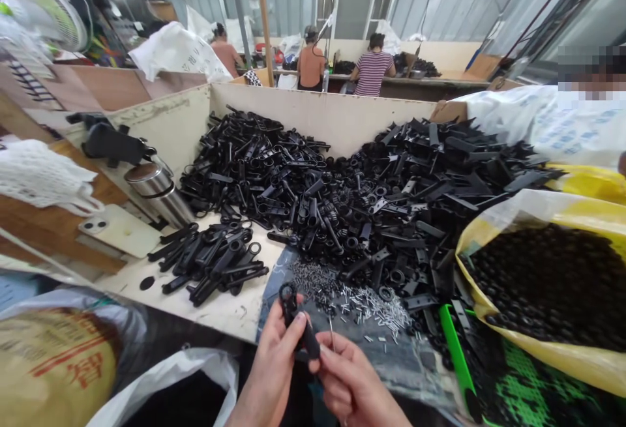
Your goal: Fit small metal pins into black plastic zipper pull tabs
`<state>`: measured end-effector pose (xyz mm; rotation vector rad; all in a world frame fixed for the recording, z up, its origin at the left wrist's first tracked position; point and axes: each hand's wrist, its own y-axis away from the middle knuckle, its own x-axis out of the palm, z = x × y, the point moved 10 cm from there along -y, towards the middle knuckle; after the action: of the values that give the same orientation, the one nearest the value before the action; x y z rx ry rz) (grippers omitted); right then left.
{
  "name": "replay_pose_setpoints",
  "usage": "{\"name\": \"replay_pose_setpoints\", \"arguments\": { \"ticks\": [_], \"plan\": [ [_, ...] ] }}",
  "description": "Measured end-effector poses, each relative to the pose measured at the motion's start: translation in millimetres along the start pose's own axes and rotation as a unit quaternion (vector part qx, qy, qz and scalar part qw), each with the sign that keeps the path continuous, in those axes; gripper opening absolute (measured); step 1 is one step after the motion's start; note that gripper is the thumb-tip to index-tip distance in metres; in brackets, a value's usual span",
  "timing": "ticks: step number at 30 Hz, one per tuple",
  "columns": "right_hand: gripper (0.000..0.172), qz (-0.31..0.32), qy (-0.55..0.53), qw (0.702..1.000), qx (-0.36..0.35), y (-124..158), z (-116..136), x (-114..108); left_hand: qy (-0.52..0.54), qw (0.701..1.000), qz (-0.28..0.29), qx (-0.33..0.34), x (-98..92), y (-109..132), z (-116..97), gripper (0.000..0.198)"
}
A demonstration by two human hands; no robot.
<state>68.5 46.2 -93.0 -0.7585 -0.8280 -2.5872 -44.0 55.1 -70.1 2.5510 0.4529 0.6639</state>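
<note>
Black plastic parts, yellow bag, silver pins.

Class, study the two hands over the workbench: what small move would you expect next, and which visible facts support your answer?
Probably the right hand guides the thin metal pin it pinches into the black plastic part that the left hand holds upright. Loose pins lie scattered just ahead, and a small pile of similar parts sits to the left.

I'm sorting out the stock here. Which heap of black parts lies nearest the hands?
The small heap at front left, just beyond the left hand. It sits apart from the two big heaps by the back wall, and its pieces are long handles with ring ends.
</note>
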Motion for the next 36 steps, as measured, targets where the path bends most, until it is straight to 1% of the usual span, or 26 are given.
{"name": "replay_pose_setpoints", "arguments": {
  "ticks": [1,2,3,5,7,8,9,10,12,14,16,18,24,26,30,32,33,34,35,36],
  "plan": [
    [0.043,-0.024,0.080,0.995,-0.057,2,10,-5,-0.006,1.000,-0.014,0.013,-4.7,1,-1,0.055],
    [0.038,-0.048,0.176,0.975,-0.125,7,26,-8,-0.007,0.999,-0.024,0.023,-8.5,1,-2,0.058],
    [0.034,-0.064,0.275,0.939,-0.196,14,42,-7,-0.005,0.999,-0.034,0.030,-11.6,2,-2,0.060],
    [0.031,-0.060,0.437,0.839,-0.318,31,67,8,0.006,0.998,-0.046,0.036,-13.7,3,-1,0.065],
    [0.035,-0.032,0.530,0.744,-0.406,45,77,26,0.018,0.998,-0.046,0.025,-11.0,5,2,0.067],
    [0.035,-0.026,0.551,0.708,-0.440,51,80,32,0.025,0.999,-0.043,0.017,-8.7,7,3,0.068],
    [0.036,-0.029,0.560,0.685,-0.465,56,83,35,0.034,0.999,-0.036,0.007,-5.7,8,5,0.068],
    [0.036,-0.037,0.560,0.674,-0.480,59,85,37,0.045,0.999,-0.024,-0.004,-2.0,10,6,0.067],
    [0.034,-0.048,0.549,0.679,-0.485,61,88,37,0.066,0.998,0.000,-0.017,4.2,13,6,0.065],
    [0.034,-0.042,0.538,0.687,-0.487,63,88,40,0.069,0.997,0.021,-0.018,8.5,16,5,0.060],
    [0.034,-0.030,0.532,0.685,-0.496,66,88,46,0.042,0.999,0.029,-0.004,9.8,17,2,0.050],
    [0.032,-0.031,0.528,0.682,-0.504,68,89,50,0.012,0.999,0.033,0.008,10.5,17,2,0.045],
    [0.027,-0.056,0.526,0.679,-0.509,69,91,53,0.023,1.000,0.018,0.003,7.0,14,15,0.053],
    [0.026,-0.063,0.531,0.673,-0.511,69,90,54,0.027,1.000,0.012,0.009,6.7,15,19,0.054],
    [0.024,-0.082,0.550,0.656,-0.510,68,84,53,0.028,0.999,-0.016,0.023,3.8,16,24,0.056],
    [0.022,-0.095,0.559,0.650,-0.507,68,82,52,0.020,1.000,-0.011,0.021,5.2,15,24,0.054],
    [0.021,-0.098,0.561,0.652,-0.501,67,81,51,0.017,1.000,-0.005,0.020,6.0,14,24,0.053],
    [0.022,-0.099,0.560,0.661,-0.490,66,81,49,0.014,1.000,0.000,0.017,6.1,14,23,0.053],
    [0.022,-0.100,0.555,0.676,-0.474,65,83,45,0.011,1.000,0.003,0.013,5.6,14,21,0.054],
    [0.024,-0.105,0.545,0.697,-0.453,63,86,40,0.005,1.000,0.007,0.009,5.1,14,20,0.053]
  ]
}}
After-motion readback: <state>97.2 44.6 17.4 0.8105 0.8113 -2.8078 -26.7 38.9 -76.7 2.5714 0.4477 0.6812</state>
